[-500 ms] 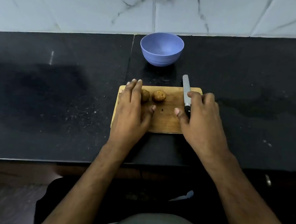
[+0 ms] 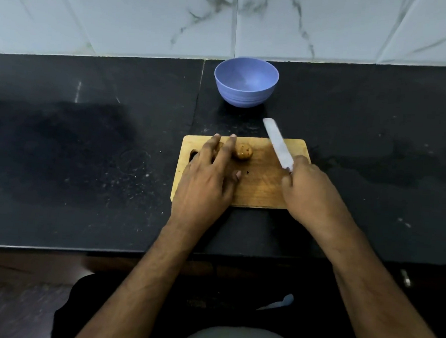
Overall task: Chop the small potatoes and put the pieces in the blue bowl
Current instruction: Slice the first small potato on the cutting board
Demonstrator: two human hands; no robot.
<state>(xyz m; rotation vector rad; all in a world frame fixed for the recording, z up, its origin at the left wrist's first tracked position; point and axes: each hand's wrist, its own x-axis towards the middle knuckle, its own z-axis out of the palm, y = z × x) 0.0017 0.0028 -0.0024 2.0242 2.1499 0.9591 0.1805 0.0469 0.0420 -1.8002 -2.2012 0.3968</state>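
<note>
Black stone counter carries our cutting board [image 2: 262, 189], where our left hand [image 2: 205, 178] lies spread over one potato beside another potato [image 2: 243, 151], so our right hand [image 2: 312, 192], clenched on the knife [image 2: 278, 143], should cut clear of fingertips, blue bowl [image 2: 246, 82] waiting empty behind.

A rectangular wooden cutting board [image 2: 257, 186] lies at frame centre on the dark stone counter [image 2: 87, 147]. A small brown potato [image 2: 243, 151] sits on its upper part. The round blue plastic bowl [image 2: 246, 82] stands above the board.

Knife [image 2: 278, 143] now lifted in right hand [image 2: 309, 189], blade tipped toward eleven o'clock; left hand [image 2: 208, 178] now covering one potato [image 2: 221, 146].
</note>
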